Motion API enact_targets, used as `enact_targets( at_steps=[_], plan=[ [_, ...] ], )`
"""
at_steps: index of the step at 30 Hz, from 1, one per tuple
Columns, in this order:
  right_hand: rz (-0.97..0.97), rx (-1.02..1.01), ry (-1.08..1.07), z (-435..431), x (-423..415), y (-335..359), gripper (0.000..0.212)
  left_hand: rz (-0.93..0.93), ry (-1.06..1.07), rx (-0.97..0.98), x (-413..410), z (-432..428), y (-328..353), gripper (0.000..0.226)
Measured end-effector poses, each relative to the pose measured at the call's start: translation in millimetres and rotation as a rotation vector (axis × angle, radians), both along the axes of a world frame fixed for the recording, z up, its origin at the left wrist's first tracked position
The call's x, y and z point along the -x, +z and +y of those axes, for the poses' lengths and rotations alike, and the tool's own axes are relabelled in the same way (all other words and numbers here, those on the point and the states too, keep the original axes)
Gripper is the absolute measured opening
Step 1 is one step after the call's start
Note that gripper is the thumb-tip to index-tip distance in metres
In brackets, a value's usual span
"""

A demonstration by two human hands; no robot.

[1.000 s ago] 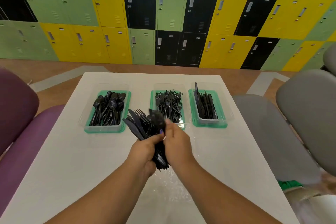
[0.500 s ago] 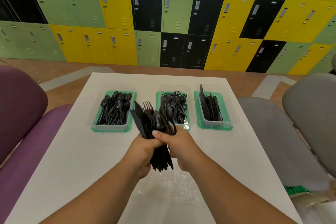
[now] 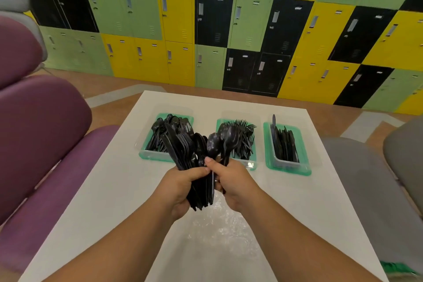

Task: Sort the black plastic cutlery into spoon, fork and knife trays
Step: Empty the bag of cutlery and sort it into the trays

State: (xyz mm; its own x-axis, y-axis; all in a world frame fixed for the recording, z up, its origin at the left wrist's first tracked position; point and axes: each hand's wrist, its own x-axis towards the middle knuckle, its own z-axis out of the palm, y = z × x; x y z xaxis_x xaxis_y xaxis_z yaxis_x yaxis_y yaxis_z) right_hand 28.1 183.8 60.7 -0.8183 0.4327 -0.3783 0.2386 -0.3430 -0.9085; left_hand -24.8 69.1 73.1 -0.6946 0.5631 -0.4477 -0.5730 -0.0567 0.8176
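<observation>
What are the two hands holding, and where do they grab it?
The left hand grips a bundle of black cutlery around its handles. The right hand pinches a few spoons by their handles.

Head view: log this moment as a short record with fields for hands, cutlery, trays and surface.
left hand: left hand grips a mixed bundle of black cutlery
right hand: right hand pinches a few spoons, fanned out from the bundle
spoon tray: spoon tray, left of the row, holds spoons
fork tray: fork tray, middle, holds forks
knife tray: knife tray, right, holds knives
surface: white table, clear plastic wrap below the hands
status: sorting unfinished, bundle still held
</observation>
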Motion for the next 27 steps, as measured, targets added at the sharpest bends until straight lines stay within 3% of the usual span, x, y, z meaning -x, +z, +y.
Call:
enact_targets(
  at_steps=[9,20,27],
  plan=[
    [-0.100,-0.012,-0.002,-27,38,-6,0.034,-0.009,0.009,0.018,40,-22,2,0.019],
    [0.016,0.112,-0.092,-46,99,-10,0.026,0.084,-0.211,0.080,105,-40,3,0.031],
    [-0.015,0.048,-0.087,-48,138,-17,0.012,-0.079,-0.039,0.059,141,-47,-13,0.020]
  ],
)
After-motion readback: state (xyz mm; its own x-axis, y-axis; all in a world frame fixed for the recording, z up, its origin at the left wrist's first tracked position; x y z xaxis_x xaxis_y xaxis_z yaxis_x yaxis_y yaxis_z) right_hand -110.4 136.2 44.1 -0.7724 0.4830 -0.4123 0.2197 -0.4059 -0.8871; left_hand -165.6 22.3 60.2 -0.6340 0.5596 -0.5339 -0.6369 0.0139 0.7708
